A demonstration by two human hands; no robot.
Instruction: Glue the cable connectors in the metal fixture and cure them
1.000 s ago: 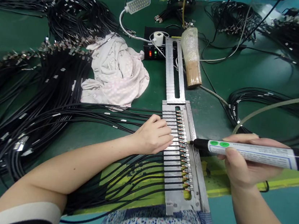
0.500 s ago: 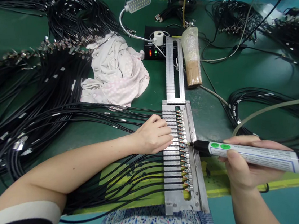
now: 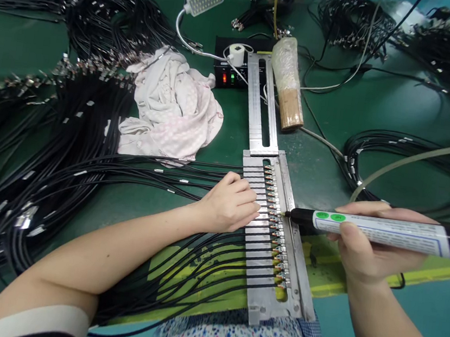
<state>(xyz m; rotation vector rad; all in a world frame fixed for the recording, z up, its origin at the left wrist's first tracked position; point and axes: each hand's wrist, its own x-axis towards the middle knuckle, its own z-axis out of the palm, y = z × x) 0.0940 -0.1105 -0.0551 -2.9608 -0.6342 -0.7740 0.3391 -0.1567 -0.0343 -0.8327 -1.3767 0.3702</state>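
Observation:
A slotted metal fixture (image 3: 258,298) lies lengthwise before me, holding a row of black cables (image 3: 222,261) whose small metal connectors (image 3: 280,252) line up along its right side. Across the middle cables rests my left hand (image 3: 231,205), fingers curled and pressed together, fingertips close to the connectors. Whatever is under those fingers is hidden. My right hand (image 3: 380,242) grips a thick marker pen (image 3: 381,233) with a white label, two green stickers and black ends. Its narrow tip points left and is at the connectors in mid-row; I cannot tell whether it touches.
A crumpled pale cloth (image 3: 174,113) lies left of the fixture. Behind are a black power box (image 3: 225,62), a gooseneck lamp (image 3: 204,1) and a plastic-wrapped wooden handle (image 3: 288,89). Cable bundles (image 3: 88,113) cover the left; coiled cables (image 3: 398,157) and a pale hose (image 3: 423,160) lie right.
The view has shifted slightly. Both hands keep nearly the same places, and the marker pen's tip stays by the connectors in mid-row.

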